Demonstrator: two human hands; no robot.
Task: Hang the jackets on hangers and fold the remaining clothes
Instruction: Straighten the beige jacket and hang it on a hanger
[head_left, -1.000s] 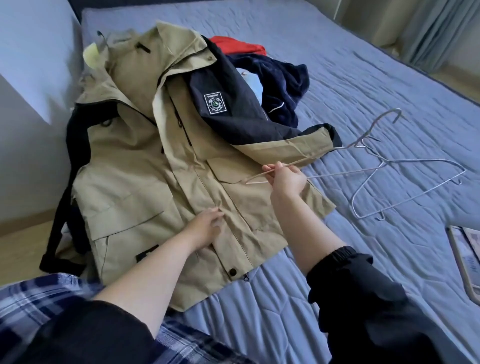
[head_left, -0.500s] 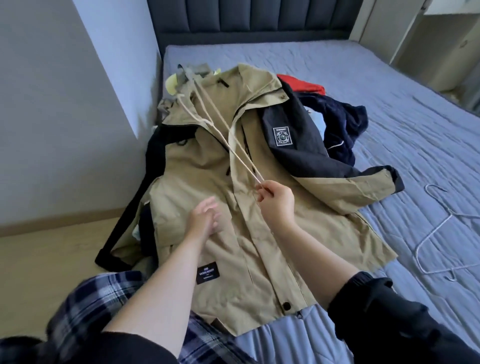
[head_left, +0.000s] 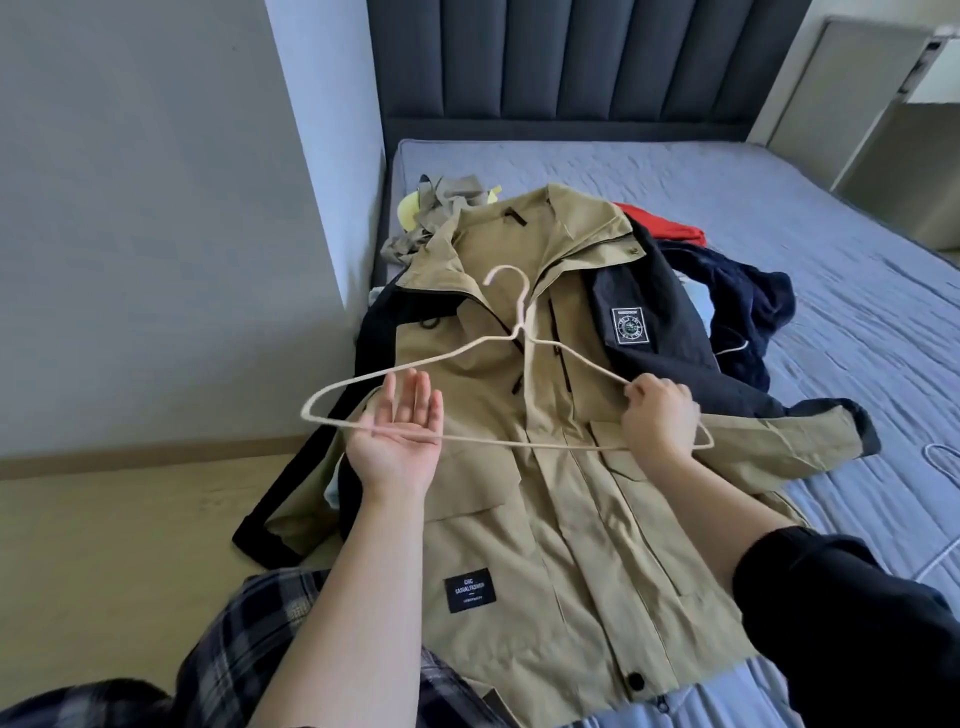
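Wire hanger (head_left: 519, 335) is held crosswise over the jacket (head_left: 519, 519), hook toward the collar; its right end is gripped by the right hand (head_left: 660, 415); the left hand (head_left: 400, 441) is held flat, palm up, seemingly touching the bar.

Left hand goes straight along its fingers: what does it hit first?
Probably the hanger's sloping upper wire, just at the fingertips of the left hand; beyond that, the khaki jacket's chest. Depth is unclear, so it could slip under the wire.
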